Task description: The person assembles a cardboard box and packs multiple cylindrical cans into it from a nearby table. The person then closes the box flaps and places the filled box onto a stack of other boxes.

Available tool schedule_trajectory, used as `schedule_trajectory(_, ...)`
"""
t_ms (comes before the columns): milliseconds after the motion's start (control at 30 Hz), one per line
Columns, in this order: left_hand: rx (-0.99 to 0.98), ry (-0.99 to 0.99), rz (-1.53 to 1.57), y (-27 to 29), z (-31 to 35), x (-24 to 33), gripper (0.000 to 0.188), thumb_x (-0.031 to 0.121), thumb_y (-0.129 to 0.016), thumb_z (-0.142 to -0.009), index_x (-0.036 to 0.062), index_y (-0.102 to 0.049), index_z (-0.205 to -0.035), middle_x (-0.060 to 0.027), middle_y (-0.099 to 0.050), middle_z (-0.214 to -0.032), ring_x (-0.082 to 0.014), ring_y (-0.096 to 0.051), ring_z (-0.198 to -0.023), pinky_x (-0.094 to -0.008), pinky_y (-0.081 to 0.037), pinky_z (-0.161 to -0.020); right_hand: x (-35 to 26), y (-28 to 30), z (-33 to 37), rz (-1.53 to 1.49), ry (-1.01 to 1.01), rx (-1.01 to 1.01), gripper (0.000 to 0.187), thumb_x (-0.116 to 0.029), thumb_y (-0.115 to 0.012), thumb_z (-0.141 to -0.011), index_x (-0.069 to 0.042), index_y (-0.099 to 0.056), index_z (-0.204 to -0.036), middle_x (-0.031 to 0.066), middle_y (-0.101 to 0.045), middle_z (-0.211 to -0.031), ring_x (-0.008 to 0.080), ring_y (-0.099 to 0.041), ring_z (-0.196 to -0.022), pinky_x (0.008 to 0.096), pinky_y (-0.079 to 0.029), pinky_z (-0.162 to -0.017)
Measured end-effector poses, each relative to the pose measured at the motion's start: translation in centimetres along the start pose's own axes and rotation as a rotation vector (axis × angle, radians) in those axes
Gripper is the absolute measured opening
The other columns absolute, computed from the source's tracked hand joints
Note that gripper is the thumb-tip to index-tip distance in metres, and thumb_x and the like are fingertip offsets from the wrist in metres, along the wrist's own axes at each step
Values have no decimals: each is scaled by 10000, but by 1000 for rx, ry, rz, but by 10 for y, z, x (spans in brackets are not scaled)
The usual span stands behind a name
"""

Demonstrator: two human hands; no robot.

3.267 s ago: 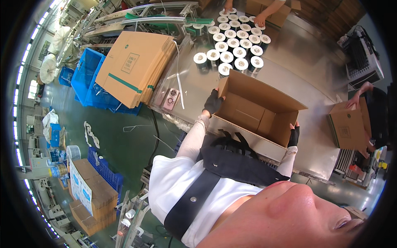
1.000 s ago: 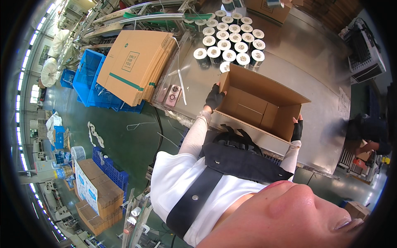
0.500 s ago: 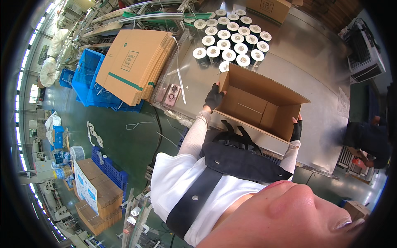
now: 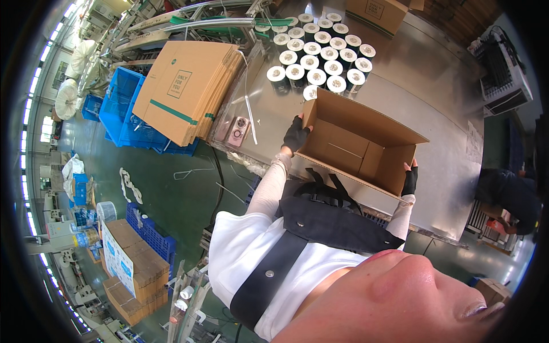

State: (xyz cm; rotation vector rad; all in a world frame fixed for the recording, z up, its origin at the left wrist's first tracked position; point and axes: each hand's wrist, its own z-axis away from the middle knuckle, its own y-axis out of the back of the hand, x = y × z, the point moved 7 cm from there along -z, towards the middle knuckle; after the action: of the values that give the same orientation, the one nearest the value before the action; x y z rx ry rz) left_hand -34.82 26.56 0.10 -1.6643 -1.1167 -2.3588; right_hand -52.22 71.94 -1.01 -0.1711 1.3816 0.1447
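An open cardboard box stands on the metal table in front of me, its inside bare and its bottom flaps folded together. My left hand, in a black fingerless glove, grips the box's left end wall. At the right end, my right hand, gloved the same way, holds the other end wall with its fingertips on the outside. Just beyond the box's far wall stand several dark cylinders with white tops, grouped upright; one of them nearly meets the box's far left corner.
A stack of flat cartons leans at the left, beside blue crates. A small pink device lies on the metal table. Another carton is at the far edge. A person in dark clothes bends at the right.
A few cylinders at the back left of the group have shifted slightly. My hands and the box stay where they were. The person at the right has moved a little.
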Motion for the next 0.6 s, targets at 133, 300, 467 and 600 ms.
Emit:
schedule_trajectory(133,-8,2,24,0,0,0,653,295,-577,-838,57,-302,-1380,-192,-434,-1344,-347,-439,-1219,-366,-367,-976,-3,-1,2,12,5,-2,556,-172,-583,-852,-11,-369,-1339,97,-467,-1288,171,-451,-1154,280,-335,-989)
schedule_trajectory(300,6,-32,27,-1,0,-1,642,305,-566,-847,41,-308,-1372,-210,-420,-1342,-372,-433,-1210,-396,-372,-971,-1,0,0,21,12,1,551,-178,-571,-858,-12,-367,-1341,97,-464,-1294,175,-439,-1170,284,-320,-1001)
schedule_trajectory(467,-16,12,29,-1,1,0,661,284,-582,-837,54,-296,-1387,-187,-422,-1361,-332,-411,-1252,-350,-345,-1000,1,1,0,20,11,-12,556,-180,-570,-859,-12,-360,-1347,100,-459,-1305,179,-432,-1181,284,-317,-1004)
schedule_trajectory(600,-16,20,41,0,2,2,658,286,-580,-838,52,-300,-1386,-188,-421,-1362,-334,-410,-1253,-352,-344,-1001,2,2,-1,17,11,-6,558,-178,-571,-859,-11,-359,-1348,101,-457,-1308,180,-430,-1184,285,-316,-1005)
